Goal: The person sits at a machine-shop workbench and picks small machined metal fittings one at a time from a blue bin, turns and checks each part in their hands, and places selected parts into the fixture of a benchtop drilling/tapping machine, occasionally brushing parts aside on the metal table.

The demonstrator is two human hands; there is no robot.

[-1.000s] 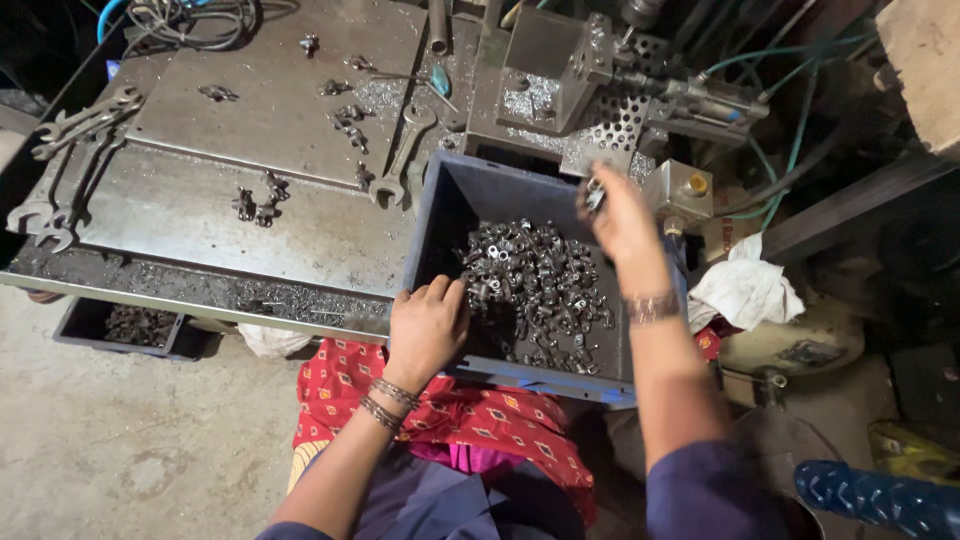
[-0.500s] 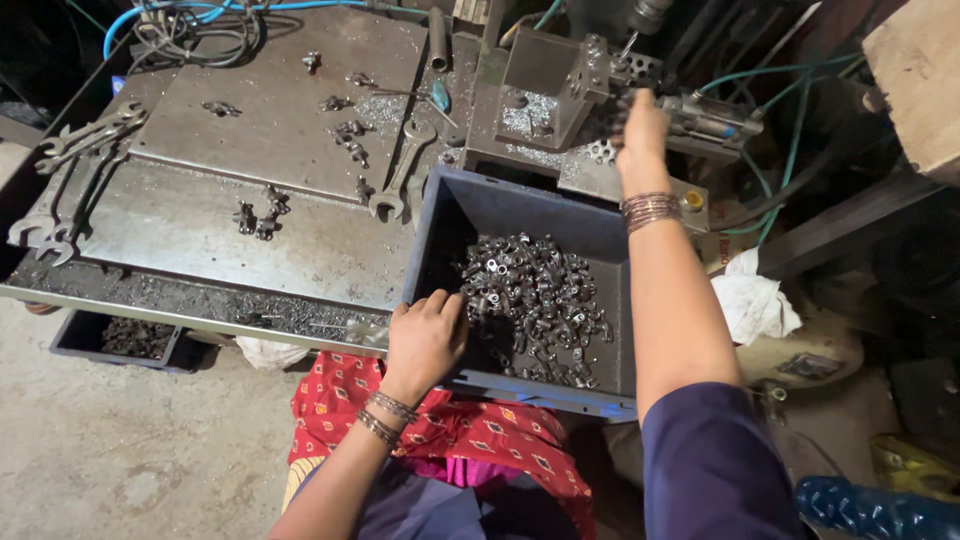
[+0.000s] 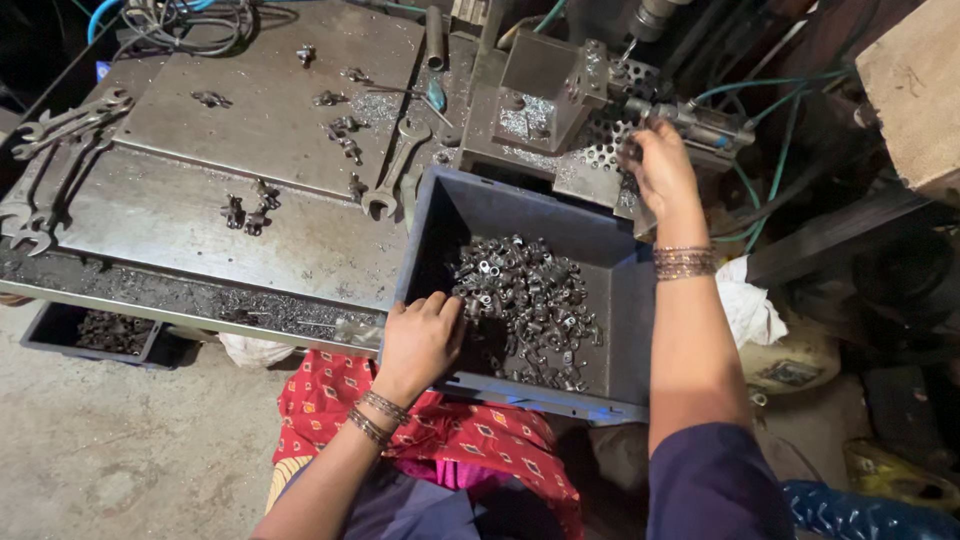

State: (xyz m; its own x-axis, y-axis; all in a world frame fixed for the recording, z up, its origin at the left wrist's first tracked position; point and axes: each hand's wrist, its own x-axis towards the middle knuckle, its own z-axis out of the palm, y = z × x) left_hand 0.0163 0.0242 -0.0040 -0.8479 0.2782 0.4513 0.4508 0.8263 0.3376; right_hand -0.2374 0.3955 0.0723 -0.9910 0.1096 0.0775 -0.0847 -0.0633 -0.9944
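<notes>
Two bare hands work over a grey bin point(image 3: 620, 300) of small metal parts point(image 3: 525, 300) at a steel bench point(image 3: 200, 215). The left hand point(image 3: 420, 335) rests inside the bin's near left corner, fingers curled loosely down onto the edge of the heap; whether they pinch a part cannot be told. The right hand point(image 3: 662, 170) reaches past the bin's far rim to the machine point(image 3: 575, 95), fingertips drawn together at a perforated plate point(image 3: 610, 150) beside the fixture; anything held there is hidden by the fingers. Bangles circle both wrists.

The parts lie piled in the middle of the bin, which sits tilted between the bench and the person's lap, over red patterned cloth point(image 3: 440, 430). A spanner point(image 3: 395, 170) lies on the bench just left of the bin, with loose fittings scattered around it and more spanners point(image 3: 50, 150) at the far left edge. A white rag point(image 3: 745, 300) lies just right of the bin, beside the right forearm. Green hoses point(image 3: 760, 90) run from the machine to the right.
</notes>
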